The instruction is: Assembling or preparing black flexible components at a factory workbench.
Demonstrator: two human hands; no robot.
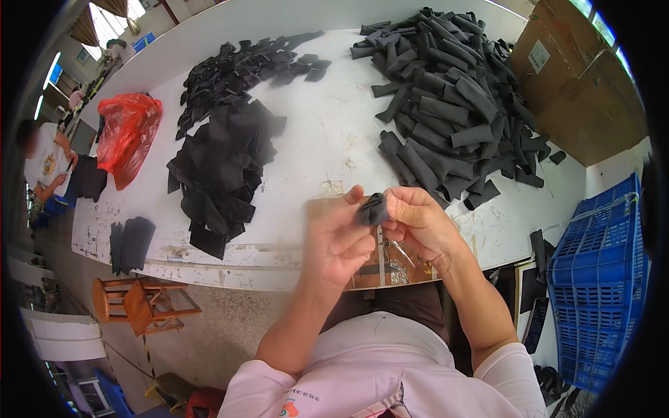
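Note:
Between my hands, above the table's front edge, is a small bunched piece of dark grey fabric (pixel 373 210). My right hand (pixel 426 226) is closed, pinching its right side between thumb and fingers. On the other side my left hand (pixel 339 233) is smeared by motion, its thumb raised and its other fingers partly curled beside the fabric. Whether the left fingers grip it cannot be told. Under the hands lies a brown board (pixel 362 280), with a thin metal tool (pixel 404 254) partly hidden by my right hand.
Rolled dark fabric tubes (pixel 453 104) are heaped at right; flat dark pieces (pixel 223 167) are piled at left. Around the white table (pixel 320 104) are a red plastic bag (pixel 129 136), cardboard box (pixel 578 76), blue crate (pixel 599 279) and wooden stool (pixel 143 306). A person (pixel 52 164) works far left.

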